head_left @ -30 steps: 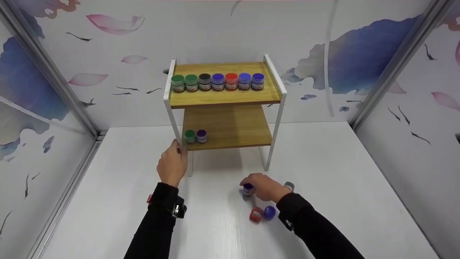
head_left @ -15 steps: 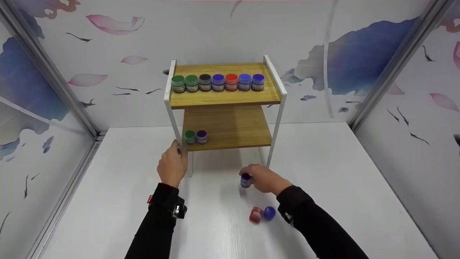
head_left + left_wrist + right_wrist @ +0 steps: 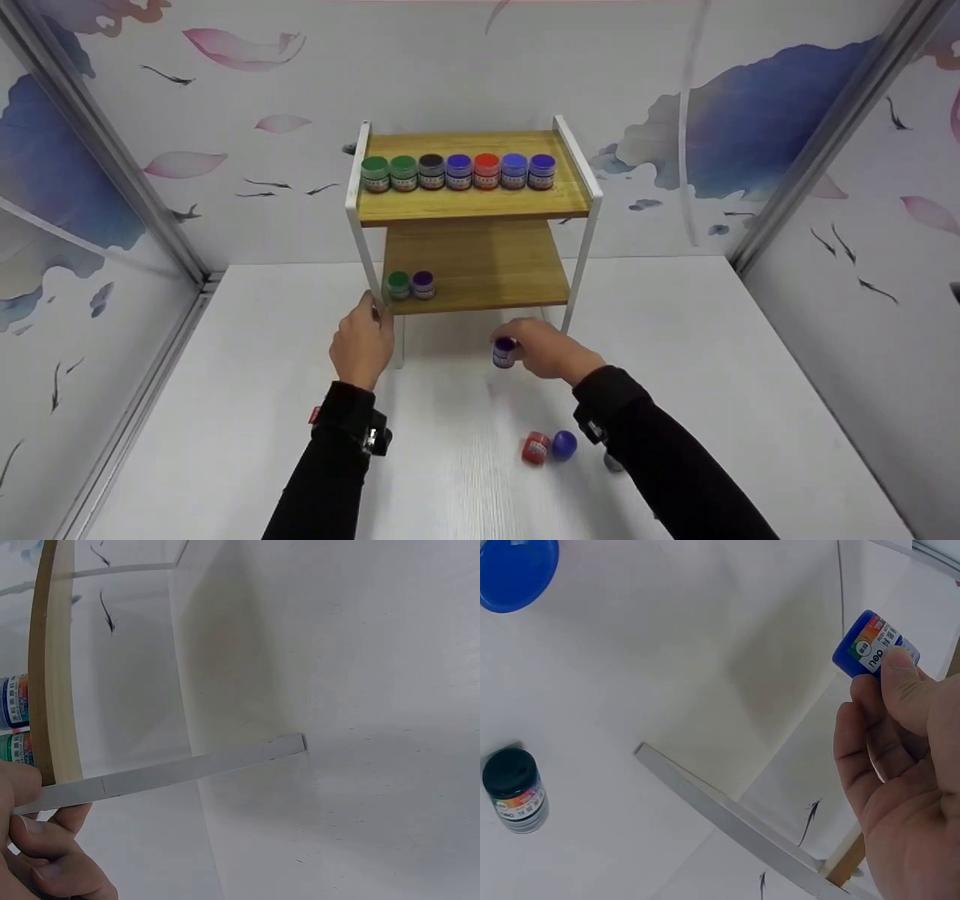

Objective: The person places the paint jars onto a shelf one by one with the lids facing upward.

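Purple-lidded jar (image 3: 503, 357): hanging in the right hand (image 3: 546, 349)

Location: it is hanging above the table (image 3: 442, 480), just on the near side of the lower shelf (image 3: 491, 270). Change: a second ago it was sitting nearer, close to the red jar (image 3: 535, 448); now it is standing higher and farther off, while the red jar and its neighbouring blue jar (image 3: 564, 445) are staying put.

Orientation: lid pointing up, long axis running close to vertical.

Grip, right: thumb and fingers are pinching the jar narrowly. Grip, left: the left hand (image 3: 362, 343) is still holding the rack's left upright (image 3: 369, 262).
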`<state>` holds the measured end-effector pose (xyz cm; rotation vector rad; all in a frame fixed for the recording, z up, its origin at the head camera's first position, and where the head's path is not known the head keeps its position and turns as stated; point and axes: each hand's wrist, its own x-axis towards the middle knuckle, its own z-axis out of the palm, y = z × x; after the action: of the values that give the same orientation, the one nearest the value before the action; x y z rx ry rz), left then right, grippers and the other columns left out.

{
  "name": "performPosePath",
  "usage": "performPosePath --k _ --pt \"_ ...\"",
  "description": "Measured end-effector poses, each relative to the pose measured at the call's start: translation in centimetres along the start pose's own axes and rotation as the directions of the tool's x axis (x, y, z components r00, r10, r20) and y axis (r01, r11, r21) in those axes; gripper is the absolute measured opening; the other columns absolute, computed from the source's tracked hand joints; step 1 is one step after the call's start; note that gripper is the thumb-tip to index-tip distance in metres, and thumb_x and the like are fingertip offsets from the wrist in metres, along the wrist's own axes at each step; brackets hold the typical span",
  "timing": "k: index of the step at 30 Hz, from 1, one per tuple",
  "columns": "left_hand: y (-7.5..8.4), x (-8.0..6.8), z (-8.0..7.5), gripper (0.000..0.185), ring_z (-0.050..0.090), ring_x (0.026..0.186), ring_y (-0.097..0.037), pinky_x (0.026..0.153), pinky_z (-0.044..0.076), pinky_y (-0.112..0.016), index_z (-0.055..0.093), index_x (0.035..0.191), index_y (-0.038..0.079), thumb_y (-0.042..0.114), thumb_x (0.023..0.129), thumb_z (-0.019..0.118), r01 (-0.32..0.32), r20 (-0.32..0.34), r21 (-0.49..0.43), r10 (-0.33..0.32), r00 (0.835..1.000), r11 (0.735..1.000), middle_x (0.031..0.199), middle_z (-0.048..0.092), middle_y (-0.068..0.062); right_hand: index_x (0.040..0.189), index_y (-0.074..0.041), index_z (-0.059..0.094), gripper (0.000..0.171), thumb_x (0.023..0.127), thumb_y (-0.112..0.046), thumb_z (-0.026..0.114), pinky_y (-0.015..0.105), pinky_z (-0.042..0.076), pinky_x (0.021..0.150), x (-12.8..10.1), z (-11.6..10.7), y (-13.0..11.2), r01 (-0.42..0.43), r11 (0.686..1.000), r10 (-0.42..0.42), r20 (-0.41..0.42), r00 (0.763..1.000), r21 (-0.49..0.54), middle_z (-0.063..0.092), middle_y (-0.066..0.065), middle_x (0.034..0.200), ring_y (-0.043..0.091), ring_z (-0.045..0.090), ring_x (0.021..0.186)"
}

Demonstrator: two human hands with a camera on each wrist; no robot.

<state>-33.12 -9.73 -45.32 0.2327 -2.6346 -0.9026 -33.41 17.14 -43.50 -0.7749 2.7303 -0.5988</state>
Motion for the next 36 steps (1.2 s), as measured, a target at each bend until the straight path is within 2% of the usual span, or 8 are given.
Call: performPosePath --k 7,14,20,30,36 --pt "-0.2 0.2 -0.2 0.019 0.058 0.063 -0.023 0.047 0.038 -0.031 0.061 0.102 0.010 0.028 0.098 0.054 0.002 -0.015 0.004 -0.002 1.000 1.000 0.085 0.070 -0.010 0.125 -0.012 0.064 0.035 0.093 0.000 0.061 0.042 0.046 0.104 1.0 -1.6 -1.4 0.000 0.999 0.001 0.014 1.000 -0.041 0.067 0.006 0.122 0.023 0.061 0.116" --pt "-0.4 0.3 -0.2 0.019 0.059 0.062 -0.023 0.047 0.040 -0.031 0.060 0.101 0.009 0.026 0.098 0.054 0.015 0.002 -0.011 -0.015 1.000 1.000 0.086 0.070 -0.011 0.125 -0.016 0.066 0.034 0.093 -0.002 0.061 0.040 0.048 0.103 1.7 -2.8 -2.7 -0.019 0.999 0.019 -0.001 1.000 -0.036 0.067 0.006 0.123 0.021 0.062 0.115" --pt "-0.3 0.2 -0.3 0.020 0.059 0.063 -0.023 0.049 0.040 -0.031 0.060 0.103 0.009 0.027 0.098 0.054 0.025 0.005 -0.002 -0.025 1.000 1.000 0.088 0.070 -0.011 0.128 -0.015 0.064 0.036 0.094 -0.003 0.060 0.039 0.048 0.103 2.2 -3.2 -3.1 -0.026 0.999 0.026 0.009 1.000 -0.029 0.066 0.006 0.126 0.021 0.061 0.118" --pt "-0.2 0.2 0.0 0.022 0.060 0.067 -0.024 0.052 0.043 -0.033 0.060 0.107 0.009 0.028 0.099 0.052 0.035 0.024 0.004 -0.035 0.999 0.999 0.091 0.070 -0.010 0.129 -0.015 0.061 0.036 0.094 -0.005 0.061 0.041 0.047 0.103 2.8 -3.9 -3.5 -0.035 0.998 0.032 -0.044 0.998 -0.053 0.067 0.006 0.123 0.021 0.062 0.115" --pt "0.0 0.1 0.2 0.019 0.057 0.062 -0.022 0.049 0.040 -0.032 0.061 0.103 0.009 0.026 0.099 0.052 0.017 0.002 -0.004 -0.017 1.000 1.000 0.087 0.070 -0.010 0.130 -0.013 0.060 0.036 0.095 -0.004 0.059 0.041 0.047 0.103 3.4 -4.2 -4.0 -0.017 0.999 0.015 -0.049 0.999 -0.050 0.066 0.007 0.124 0.021 0.062 0.114"
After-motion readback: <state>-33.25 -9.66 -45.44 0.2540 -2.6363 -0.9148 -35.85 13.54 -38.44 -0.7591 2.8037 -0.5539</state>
